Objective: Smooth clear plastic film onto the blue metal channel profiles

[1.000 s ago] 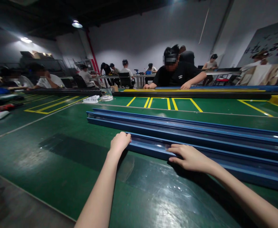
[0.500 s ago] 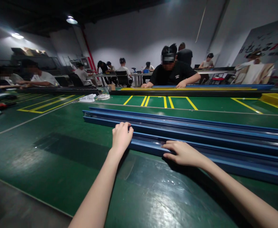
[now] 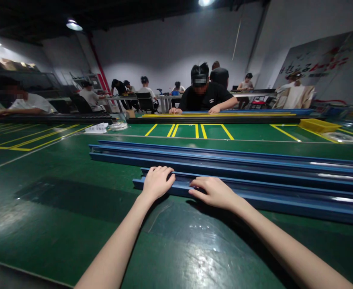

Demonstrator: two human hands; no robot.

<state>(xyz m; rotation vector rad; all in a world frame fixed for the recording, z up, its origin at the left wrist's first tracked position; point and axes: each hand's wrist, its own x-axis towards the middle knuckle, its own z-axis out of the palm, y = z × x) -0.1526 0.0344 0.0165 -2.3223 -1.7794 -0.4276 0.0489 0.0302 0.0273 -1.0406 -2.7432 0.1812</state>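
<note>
Two long blue channel rails lie side by side on the green table (image 3: pixel 58 208). The near blue rail (image 3: pixel 284 200) runs from the middle off to the right. My left hand (image 3: pixel 157 181) is curled over that rail close to its left end, fingers wrapped on its top edge. Just to the right, my right hand (image 3: pixel 212 192) rests on the same rail, fingers bent over its near wall. The far blue rail (image 3: pixel 224 158) lies behind, longer, touched by neither hand.
Across the table a person in black (image 3: pixel 206 96) leans on black, yellow and blue rails (image 3: pixel 224 117). A yellow tray (image 3: pixel 317 125) sits far right. White plastic bags (image 3: pixel 104 127) lie far left. Other seated people work at the left and back.
My left hand has shifted from the rail's end face onto its top edge. My right hand has slid left along the rail toward the left hand. The view has swung right.
</note>
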